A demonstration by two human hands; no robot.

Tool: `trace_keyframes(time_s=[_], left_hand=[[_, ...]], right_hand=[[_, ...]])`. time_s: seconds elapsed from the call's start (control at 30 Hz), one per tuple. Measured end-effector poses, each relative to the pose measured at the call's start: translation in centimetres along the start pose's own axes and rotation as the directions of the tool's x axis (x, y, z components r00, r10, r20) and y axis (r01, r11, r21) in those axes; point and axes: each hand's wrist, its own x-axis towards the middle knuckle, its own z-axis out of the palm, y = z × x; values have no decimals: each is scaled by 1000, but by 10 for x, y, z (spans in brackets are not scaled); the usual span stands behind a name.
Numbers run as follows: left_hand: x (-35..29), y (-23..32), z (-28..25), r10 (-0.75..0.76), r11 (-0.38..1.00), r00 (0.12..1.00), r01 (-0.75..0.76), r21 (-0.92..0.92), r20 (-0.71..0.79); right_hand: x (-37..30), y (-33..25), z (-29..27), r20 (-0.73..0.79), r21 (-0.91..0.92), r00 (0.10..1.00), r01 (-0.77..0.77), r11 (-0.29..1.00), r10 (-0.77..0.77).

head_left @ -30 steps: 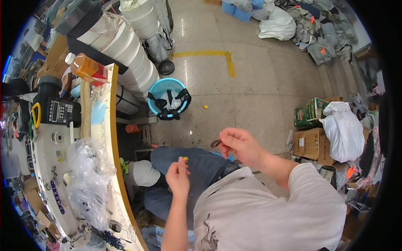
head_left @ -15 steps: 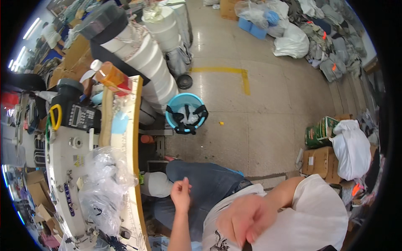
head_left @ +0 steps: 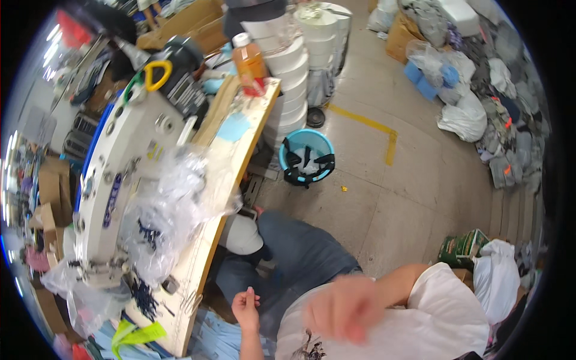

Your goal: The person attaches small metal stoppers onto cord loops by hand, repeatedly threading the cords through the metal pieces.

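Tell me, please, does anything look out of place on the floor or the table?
Yes, slightly: a small yellow scrap lies alone on the bare floor, outside the nearby blue basket. Also, crumpled clear plastic spreads untidily to the table edge. I see no spill.

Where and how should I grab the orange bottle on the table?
I'd wrap the left hand around the bottle, below its white cap: it looks upright. I'd come from the near side, over the flat blue patch, since the sewing machine lies to its left and a white stack rises at its right.
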Motion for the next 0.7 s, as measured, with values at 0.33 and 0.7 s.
trace_keyframes(time_s=[0.33, 0.7], left_hand=[[-121, 8, -105, 192, 980, 875, -148, 131, -445], [-339, -70, -157, 406, 869, 297, 166, 465, -864]], right_hand=[[-66, 134, -182, -466, -884, 864, -464, -59, 190], [-76, 179, -238, -499, -865, 746, -401, -302, 440]])
